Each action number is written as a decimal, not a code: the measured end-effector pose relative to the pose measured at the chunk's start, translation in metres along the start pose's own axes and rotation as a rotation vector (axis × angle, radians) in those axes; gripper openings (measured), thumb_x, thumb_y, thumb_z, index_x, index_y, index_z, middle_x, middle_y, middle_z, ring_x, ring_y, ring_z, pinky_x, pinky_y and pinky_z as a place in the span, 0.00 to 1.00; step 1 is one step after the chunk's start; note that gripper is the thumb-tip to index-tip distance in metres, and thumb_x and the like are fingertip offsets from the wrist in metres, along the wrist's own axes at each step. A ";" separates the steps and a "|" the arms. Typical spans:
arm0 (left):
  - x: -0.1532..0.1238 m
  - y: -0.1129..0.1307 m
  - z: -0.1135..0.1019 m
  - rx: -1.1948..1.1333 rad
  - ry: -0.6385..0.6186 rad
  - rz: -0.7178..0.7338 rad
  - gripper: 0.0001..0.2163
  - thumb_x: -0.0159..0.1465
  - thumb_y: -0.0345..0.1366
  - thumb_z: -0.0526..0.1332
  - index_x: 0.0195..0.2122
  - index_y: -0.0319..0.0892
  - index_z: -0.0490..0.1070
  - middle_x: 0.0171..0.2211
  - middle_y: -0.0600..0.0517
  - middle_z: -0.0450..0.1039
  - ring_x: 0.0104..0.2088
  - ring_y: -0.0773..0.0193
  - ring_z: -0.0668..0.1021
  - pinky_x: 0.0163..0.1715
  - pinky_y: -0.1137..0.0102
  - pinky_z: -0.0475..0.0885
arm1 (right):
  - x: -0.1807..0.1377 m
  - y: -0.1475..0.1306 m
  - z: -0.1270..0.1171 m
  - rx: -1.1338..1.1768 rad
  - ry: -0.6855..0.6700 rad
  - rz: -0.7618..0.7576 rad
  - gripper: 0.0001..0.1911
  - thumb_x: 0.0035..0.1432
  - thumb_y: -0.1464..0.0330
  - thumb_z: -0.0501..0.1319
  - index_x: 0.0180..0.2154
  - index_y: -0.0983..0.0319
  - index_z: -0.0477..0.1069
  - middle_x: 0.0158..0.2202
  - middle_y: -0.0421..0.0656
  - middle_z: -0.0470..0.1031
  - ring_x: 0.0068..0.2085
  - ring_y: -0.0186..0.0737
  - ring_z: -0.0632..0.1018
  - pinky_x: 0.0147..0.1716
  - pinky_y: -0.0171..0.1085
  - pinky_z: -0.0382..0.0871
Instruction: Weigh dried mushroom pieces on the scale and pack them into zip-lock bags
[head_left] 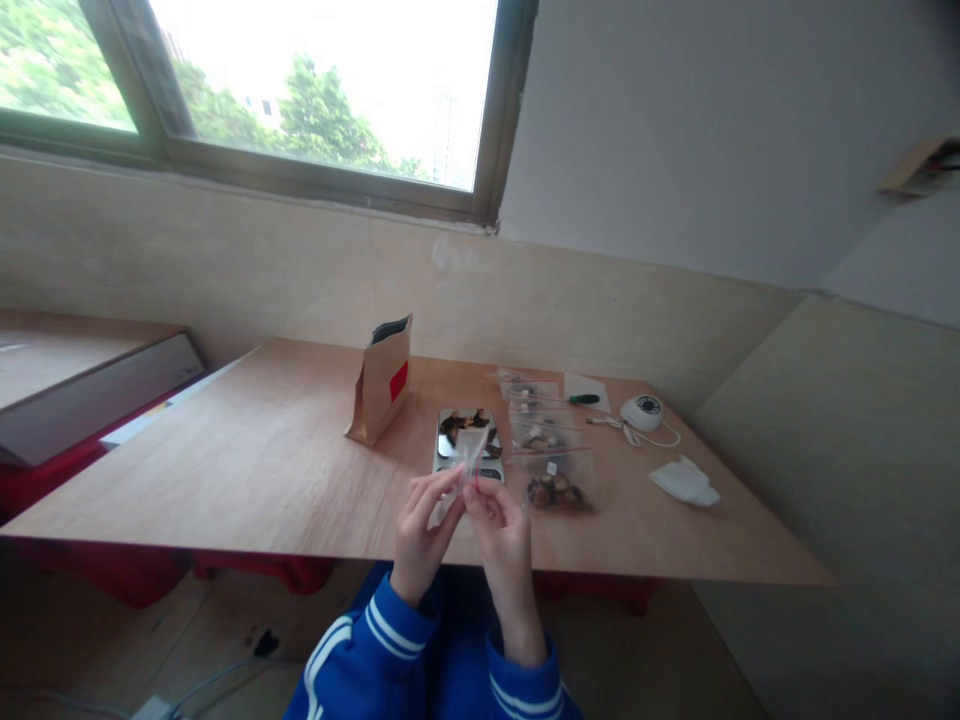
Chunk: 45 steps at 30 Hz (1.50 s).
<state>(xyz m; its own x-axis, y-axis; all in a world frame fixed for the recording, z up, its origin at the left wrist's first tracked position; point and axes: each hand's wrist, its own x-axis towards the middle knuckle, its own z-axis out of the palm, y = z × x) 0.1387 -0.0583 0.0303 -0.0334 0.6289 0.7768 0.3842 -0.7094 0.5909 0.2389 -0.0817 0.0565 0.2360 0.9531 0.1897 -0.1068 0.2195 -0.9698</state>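
Between my two hands is a small clear zip bag (472,448) with a red strip near its opening. My left hand (426,530) pinches one side of it, and my right hand (501,530) grips the other with thumb and fingers. Just beyond the bag lies a digital scale (444,447), partly hidden by the bag and my fingers. Dark brown dried pieces (459,424) rest on its plate. To the right of my right hand, a filled zip bag (559,480) holds similar brown pieces and carries a small white label.
Several more filled zip bags (541,436) lie behind it in a row. A brown paper pouch (382,395) stands left of the scale. Farther right are a green-handled tool (584,399), a white round device (641,412) with a cable, and a crumpled white item (685,482) on the wooden table (247,460).
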 end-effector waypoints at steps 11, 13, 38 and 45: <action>0.037 -0.008 -0.024 0.000 0.177 -0.239 0.07 0.61 0.36 0.61 0.38 0.45 0.77 0.36 0.51 0.78 0.36 0.63 0.76 0.38 0.67 0.71 | 0.002 0.015 -0.035 0.210 0.080 0.074 0.16 0.56 0.54 0.61 0.31 0.62 0.70 0.33 0.42 0.74 0.30 0.35 0.74 0.28 0.33 0.70; 0.040 -0.010 -0.032 0.018 0.182 -0.345 0.08 0.60 0.40 0.62 0.36 0.44 0.76 0.37 0.51 0.79 0.38 0.61 0.77 0.41 0.65 0.71 | 0.006 0.023 -0.037 0.162 0.001 0.050 0.21 0.61 0.52 0.53 0.38 0.62 0.72 0.41 0.47 0.75 0.38 0.39 0.76 0.35 0.38 0.72; 0.003 -0.025 -0.026 -0.122 0.189 -0.665 0.17 0.65 0.48 0.51 0.48 0.41 0.58 0.51 0.38 0.69 0.52 0.53 0.75 0.49 0.56 0.71 | 0.131 0.127 -0.023 -0.912 -0.009 -0.287 0.24 0.55 0.64 0.58 0.52 0.69 0.63 0.50 0.58 0.67 0.55 0.55 0.68 0.55 0.53 0.60; 0.002 -0.026 -0.025 -0.196 0.145 -0.653 0.23 0.67 0.46 0.49 0.61 0.45 0.49 0.58 0.39 0.65 0.58 0.57 0.69 0.59 0.55 0.60 | 0.133 0.129 -0.019 -0.829 0.018 -0.315 0.20 0.56 0.69 0.54 0.51 0.64 0.63 0.49 0.53 0.66 0.52 0.50 0.70 0.52 0.49 0.64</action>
<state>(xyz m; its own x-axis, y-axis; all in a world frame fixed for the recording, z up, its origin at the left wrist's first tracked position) 0.1058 -0.0465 0.0215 -0.3293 0.9070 0.2627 0.0707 -0.2538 0.9647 0.2748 0.0690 -0.0460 0.1522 0.8690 0.4709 0.6983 0.2427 -0.6734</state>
